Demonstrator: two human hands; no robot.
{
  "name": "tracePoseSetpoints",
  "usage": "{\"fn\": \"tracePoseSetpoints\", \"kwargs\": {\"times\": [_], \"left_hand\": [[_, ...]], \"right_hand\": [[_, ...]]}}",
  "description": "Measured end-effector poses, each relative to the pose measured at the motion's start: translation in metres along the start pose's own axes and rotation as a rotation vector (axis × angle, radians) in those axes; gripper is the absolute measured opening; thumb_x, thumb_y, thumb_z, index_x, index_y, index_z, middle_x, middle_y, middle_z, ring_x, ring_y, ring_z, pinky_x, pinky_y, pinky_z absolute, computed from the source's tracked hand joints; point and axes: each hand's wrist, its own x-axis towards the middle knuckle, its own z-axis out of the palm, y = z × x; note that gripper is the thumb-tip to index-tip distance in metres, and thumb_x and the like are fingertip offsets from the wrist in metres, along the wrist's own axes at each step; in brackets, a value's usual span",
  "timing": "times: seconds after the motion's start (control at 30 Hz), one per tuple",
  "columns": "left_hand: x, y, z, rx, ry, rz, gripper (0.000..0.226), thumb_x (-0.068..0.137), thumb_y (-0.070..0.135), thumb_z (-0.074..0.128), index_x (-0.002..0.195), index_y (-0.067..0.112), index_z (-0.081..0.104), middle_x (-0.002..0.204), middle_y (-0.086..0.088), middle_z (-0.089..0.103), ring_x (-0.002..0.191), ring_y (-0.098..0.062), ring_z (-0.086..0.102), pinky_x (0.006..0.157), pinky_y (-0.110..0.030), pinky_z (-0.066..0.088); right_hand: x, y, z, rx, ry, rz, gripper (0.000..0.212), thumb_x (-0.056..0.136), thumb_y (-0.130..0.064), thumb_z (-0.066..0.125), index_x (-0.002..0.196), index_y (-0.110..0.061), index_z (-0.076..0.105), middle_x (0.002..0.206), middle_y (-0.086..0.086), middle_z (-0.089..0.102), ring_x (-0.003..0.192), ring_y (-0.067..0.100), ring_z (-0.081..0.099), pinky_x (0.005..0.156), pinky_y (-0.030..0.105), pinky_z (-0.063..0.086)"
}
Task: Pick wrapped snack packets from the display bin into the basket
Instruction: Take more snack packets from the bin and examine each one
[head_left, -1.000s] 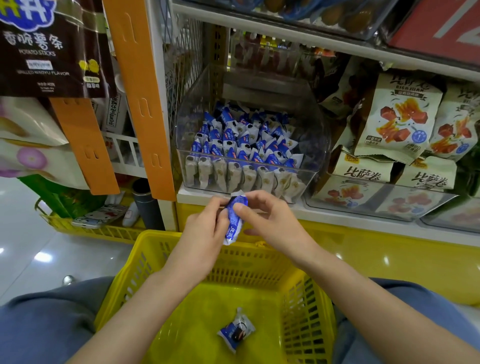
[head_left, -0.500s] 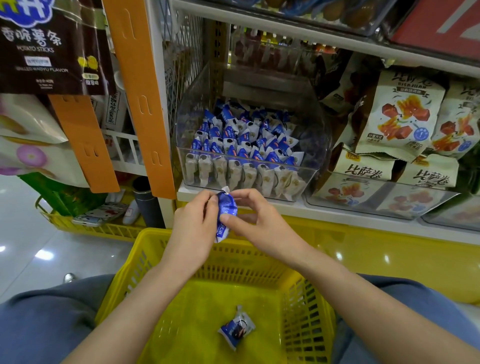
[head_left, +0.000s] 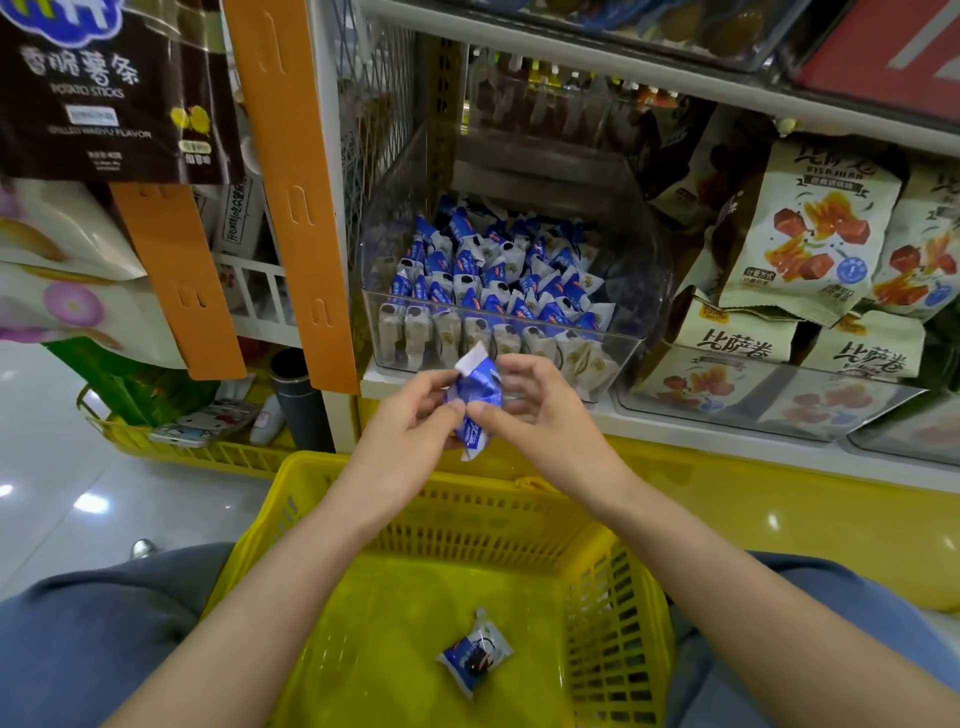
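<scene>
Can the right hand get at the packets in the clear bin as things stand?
Probably not yet. The right hand and the left hand both pinch a blue packet over the yellow basket. The clear bin is open-topped just beyond, so the path looks free once that packet is dropped.

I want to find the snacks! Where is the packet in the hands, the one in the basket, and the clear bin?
held packet (head_left: 475, 397), head view, its blue middle.
basket packet (head_left: 475, 657), head view, its centre.
clear bin (head_left: 631, 291), head view, its right wall.

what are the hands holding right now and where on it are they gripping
Both hands hold one blue-and-white snack packet above the basket: left hand pinches its left side, right hand its lower right edge.
</scene>
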Motion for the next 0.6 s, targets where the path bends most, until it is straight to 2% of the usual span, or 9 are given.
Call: {"fn": "tracePoseSetpoints", "kwargs": {"times": [0.07,0.13,0.23,0.33,0.43,0.53,0.6], "left_hand": [[-0.003,0.001,0.004,-0.078,-0.048,-0.042,0.023,0.094,0.020,0.050,0.115,0.019,0.057,0.102,0.003,0.067,0.086,-0.001,0.064,0.073,-0.018,0.054],[-0.005,0.001,0.006,-0.067,-0.022,-0.024,0.023,0.093,0.025,0.050,0.115,0.022,0.058,0.103,-0.001,0.068,0.091,-0.010,0.065,0.081,-0.029,0.055],[-0.003,0.001,0.002,-0.070,0.092,-0.009,0.020,0.096,0.024,0.044,0.105,0.022,0.062,0.098,-0.009,0.069,0.090,-0.018,0.067,0.081,-0.037,0.055],[0.000,0.000,-0.002,-0.078,0.092,-0.030,0.024,0.097,0.026,0.043,0.108,0.019,0.063,0.097,-0.007,0.069,0.089,-0.017,0.068,0.076,-0.030,0.057],[0.001,-0.001,-0.004,-0.107,0.061,-0.048,0.023,0.097,0.024,0.044,0.102,0.020,0.066,0.090,-0.002,0.072,0.083,-0.013,0.070,0.070,-0.021,0.057],[0.002,-0.003,-0.004,-0.155,0.042,-0.103,0.024,0.097,0.022,0.044,0.096,0.021,0.068,0.089,-0.008,0.073,0.083,-0.016,0.071,0.068,-0.023,0.057],[0.002,-0.004,-0.005,-0.199,0.021,-0.143,0.025,0.097,0.022,0.044,0.098,0.017,0.069,0.091,-0.011,0.073,0.084,-0.018,0.071,0.067,-0.023,0.057]], "right_hand": [[-0.001,0.004,0.001,-0.175,0.067,-0.100,0.057,0.076,-0.022,0.074,0.122,-0.019,0.042,0.115,-0.005,0.059,0.100,0.000,0.056,0.087,0.016,0.046],[-0.004,0.008,0.005,-0.324,0.090,-0.183,0.065,0.071,-0.028,0.077,0.125,-0.017,0.042,0.114,-0.007,0.057,0.106,0.009,0.053,0.089,0.021,0.044],[-0.008,0.008,0.008,-0.475,0.099,-0.288,0.065,0.068,-0.039,0.077,0.122,-0.021,0.045,0.105,-0.017,0.049,0.100,0.005,0.044,0.084,0.013,0.039],[-0.008,0.005,0.007,-0.311,0.043,-0.262,0.041,0.078,-0.039,0.068,0.112,-0.029,0.048,0.101,-0.019,0.055,0.094,0.000,0.050,0.080,0.007,0.040],[-0.007,0.001,0.005,-0.094,0.022,-0.200,0.014,0.088,-0.027,0.059,0.102,-0.028,0.054,0.094,-0.012,0.064,0.084,0.001,0.061,0.072,0.015,0.050],[-0.009,0.001,0.003,-0.226,0.063,-0.288,0.010,0.089,-0.026,0.059,0.098,-0.030,0.056,0.091,-0.012,0.064,0.083,0.002,0.059,0.072,0.018,0.050],[-0.008,0.002,0.000,-0.428,0.063,-0.381,0.020,0.089,-0.032,0.057,0.107,-0.024,0.058,0.098,-0.010,0.061,0.088,0.002,0.056,0.076,0.018,0.048]]}}
